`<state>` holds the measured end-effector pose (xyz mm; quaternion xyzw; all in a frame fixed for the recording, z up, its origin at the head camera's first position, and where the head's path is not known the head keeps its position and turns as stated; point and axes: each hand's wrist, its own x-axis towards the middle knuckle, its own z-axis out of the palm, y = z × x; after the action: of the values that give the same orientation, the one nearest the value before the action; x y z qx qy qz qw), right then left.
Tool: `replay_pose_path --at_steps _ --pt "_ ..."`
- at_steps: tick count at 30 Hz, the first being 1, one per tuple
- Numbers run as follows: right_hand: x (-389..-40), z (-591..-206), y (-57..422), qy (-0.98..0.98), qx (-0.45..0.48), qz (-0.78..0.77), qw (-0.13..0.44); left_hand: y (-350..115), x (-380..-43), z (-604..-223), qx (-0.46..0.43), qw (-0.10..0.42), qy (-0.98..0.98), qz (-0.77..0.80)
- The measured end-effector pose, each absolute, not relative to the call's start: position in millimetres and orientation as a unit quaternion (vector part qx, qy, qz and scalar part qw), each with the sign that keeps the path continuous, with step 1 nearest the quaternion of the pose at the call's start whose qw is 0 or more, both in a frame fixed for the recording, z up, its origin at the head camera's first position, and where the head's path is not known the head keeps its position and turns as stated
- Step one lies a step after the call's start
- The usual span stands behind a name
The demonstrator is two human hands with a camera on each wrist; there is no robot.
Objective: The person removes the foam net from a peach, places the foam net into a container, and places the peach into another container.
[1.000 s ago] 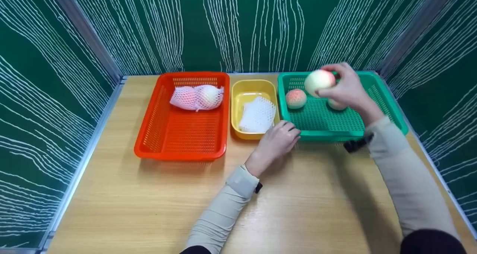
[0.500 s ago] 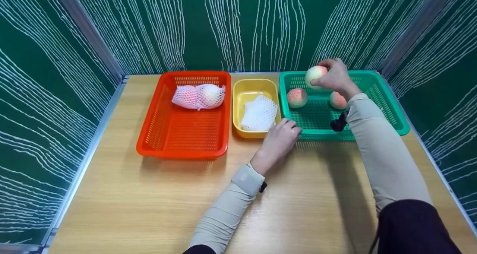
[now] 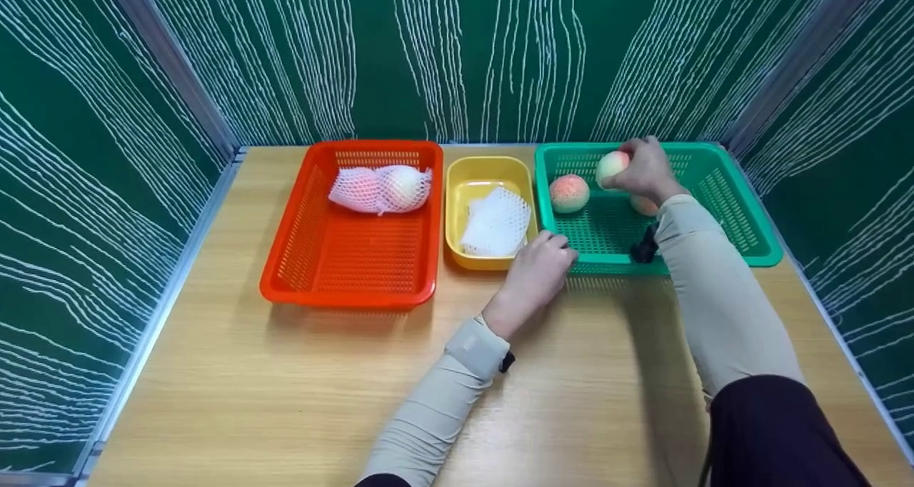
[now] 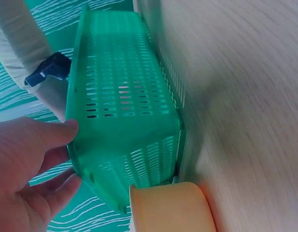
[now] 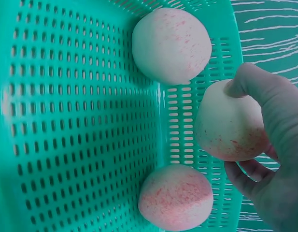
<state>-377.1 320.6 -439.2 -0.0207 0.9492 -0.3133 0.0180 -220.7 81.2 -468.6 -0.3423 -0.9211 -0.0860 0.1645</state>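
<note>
Our R hand (image 3: 646, 169) grips round cream-pink peach (image 3: 612, 168) at far side of green perforated plastic basket (image 3: 596, 231), w/ 2 more peaches (image 3: 569, 193) in it. Our L hand (image 3: 535, 275) is at its near-L corner, by yellow plastic tub (image 3: 485, 263) w/ white foam netting (image 3: 496, 223).

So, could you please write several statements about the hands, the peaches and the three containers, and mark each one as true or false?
1. The right hand holds a peach. True.
2. The yellow container stands between the red basket and the green basket. True.
3. The left hand holds the red basket. False: its fingers hold the green basket's rim.
4. White netting lies in the yellow container. True.
5. Three netted peaches lie in the red basket. False: there are two.
6. Only one other peach rests in the green basket. False: two other peaches rest there.
</note>
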Motion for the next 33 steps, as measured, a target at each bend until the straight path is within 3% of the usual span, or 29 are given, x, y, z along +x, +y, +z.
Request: replay_pose_path --at_steps 11,33 --pt "-388 -451 321 0.963 -0.046 -0.261 0.045 81 -221 -470 -0.337 0.133 -0.927 -0.099" --pt "-401 -460 323 0.967 -0.1 -0.217 0.083 83 -226 -465 -0.339 0.135 -0.927 -0.091"
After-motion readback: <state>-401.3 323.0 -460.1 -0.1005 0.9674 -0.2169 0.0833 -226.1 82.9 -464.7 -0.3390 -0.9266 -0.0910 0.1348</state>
